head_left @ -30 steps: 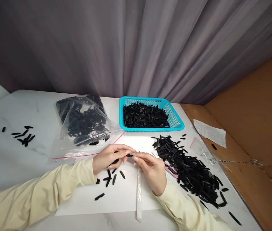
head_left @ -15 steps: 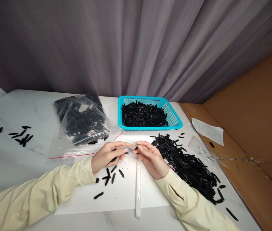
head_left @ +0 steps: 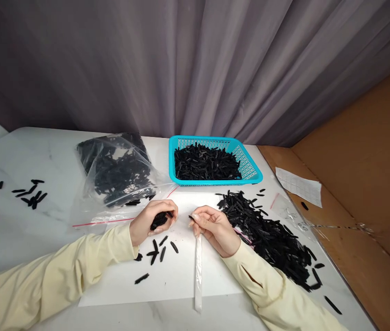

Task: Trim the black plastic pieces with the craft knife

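My left hand is curled around a bunch of small dark pieces, long and narrow like those on the table. Facing it across a small gap, my right hand pinches one small black piece between thumb and fingertips. A narrow white strip runs toward me from below the right fingers; whether they touch it I cannot tell. Several loose black pieces lie on the white sheet beneath. Beside my right wrist spreads a big heap of black pieces.
A blue basket full of black pieces stands at the back. Left of it lies a clear zip bag with more inside. Scattered pieces lie far left. On the cardboard at right rest a paper slip and clear plastic.
My hands have moved apart from near touching. The left fingers have curled inward, and the handful of black pieces now shows. The right hand stays nearly in place with its piece.
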`<state>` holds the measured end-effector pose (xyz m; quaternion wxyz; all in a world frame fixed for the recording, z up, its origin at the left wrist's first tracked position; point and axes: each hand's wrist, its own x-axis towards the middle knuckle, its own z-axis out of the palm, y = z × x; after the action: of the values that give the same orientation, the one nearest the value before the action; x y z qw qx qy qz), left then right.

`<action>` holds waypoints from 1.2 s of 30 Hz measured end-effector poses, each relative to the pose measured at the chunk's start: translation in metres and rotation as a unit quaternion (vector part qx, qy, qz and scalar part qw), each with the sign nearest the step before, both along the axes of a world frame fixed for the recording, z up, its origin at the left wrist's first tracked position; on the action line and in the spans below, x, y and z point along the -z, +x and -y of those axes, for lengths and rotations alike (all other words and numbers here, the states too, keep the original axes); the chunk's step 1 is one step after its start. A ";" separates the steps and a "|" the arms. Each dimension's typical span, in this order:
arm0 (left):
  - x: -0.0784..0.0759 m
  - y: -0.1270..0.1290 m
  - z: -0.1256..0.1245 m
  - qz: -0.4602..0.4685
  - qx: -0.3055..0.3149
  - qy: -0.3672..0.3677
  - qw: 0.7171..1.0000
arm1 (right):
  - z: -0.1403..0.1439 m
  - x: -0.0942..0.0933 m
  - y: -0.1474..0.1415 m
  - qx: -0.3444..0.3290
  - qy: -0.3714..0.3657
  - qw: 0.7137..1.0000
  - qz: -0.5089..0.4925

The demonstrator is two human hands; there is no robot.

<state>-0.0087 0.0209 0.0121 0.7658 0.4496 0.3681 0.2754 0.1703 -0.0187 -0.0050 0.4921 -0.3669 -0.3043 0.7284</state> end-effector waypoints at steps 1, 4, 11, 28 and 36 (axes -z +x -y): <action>-0.001 0.001 0.001 -0.012 0.005 0.006 1.000 | 0.000 0.000 0.000 0.003 0.000 1.000 0.007; -0.001 0.003 0.004 -0.055 0.025 0.030 0.998 | 0.000 -0.001 0.000 0.016 0.013 1.000 0.024; 0.005 0.007 0.005 -0.085 0.087 0.084 0.989 | 0.001 0.000 -0.002 0.029 0.037 0.997 0.059; -0.004 0.006 0.007 -0.046 0.109 0.019 0.993 | 0.003 -0.004 -0.005 -0.062 0.024 0.995 0.068; -0.001 0.004 0.008 -0.023 0.104 0.013 0.994 | 0.007 -0.001 -0.005 -0.106 0.046 0.987 0.107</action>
<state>-0.0042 0.0131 0.0126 0.7755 0.5021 0.3332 0.1884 0.1650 -0.0260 -0.0045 0.3931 -0.3853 -0.4258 0.7181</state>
